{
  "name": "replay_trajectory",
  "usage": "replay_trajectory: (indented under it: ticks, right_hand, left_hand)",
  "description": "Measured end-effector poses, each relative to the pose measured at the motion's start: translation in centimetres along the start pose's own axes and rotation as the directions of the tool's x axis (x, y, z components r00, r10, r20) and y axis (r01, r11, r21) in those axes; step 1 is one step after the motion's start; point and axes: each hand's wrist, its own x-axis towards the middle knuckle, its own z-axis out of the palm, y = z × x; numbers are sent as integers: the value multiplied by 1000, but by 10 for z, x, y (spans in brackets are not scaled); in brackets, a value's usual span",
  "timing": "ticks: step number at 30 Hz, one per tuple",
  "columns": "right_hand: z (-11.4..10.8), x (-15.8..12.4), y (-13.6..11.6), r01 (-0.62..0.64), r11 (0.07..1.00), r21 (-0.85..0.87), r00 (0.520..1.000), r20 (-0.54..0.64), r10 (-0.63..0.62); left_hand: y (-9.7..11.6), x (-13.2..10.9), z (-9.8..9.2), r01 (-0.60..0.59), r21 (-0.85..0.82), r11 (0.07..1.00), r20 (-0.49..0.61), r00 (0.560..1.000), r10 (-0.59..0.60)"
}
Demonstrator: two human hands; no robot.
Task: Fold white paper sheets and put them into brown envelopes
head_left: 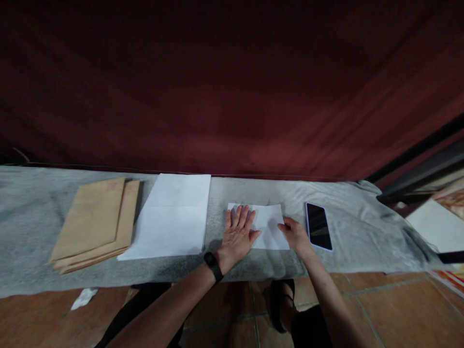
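The sheet [268,220] is smooth, matt paper; the cover [362,217] beneath, napped cloth.

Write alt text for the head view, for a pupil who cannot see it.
A person's left hand lies spread on a small white paper, the right hand at its right edge. On the grey cloth lie larger white sheets and brown envelopes to the left, a phone to the right.

The left hand [235,239] hides part of the small white sheet [270,217], and whether the right hand's fingers [290,222] reach under its edge cannot be told. Reddish marks [116,185] on the brown envelopes [90,212] are too faint to read. The grey-covered table [362,227] is cut off at left, the printed item [453,199] at far right, both forearms [166,302] below.
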Motion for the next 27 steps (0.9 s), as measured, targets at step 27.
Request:
replay_trajectory:
  ticks: [27]
  right_hand:
    - [46,-24,-46,444,807,-389,888,73,-454]
  left_hand:
    - [8,-9,0,-137,-11,990,23,990,137]
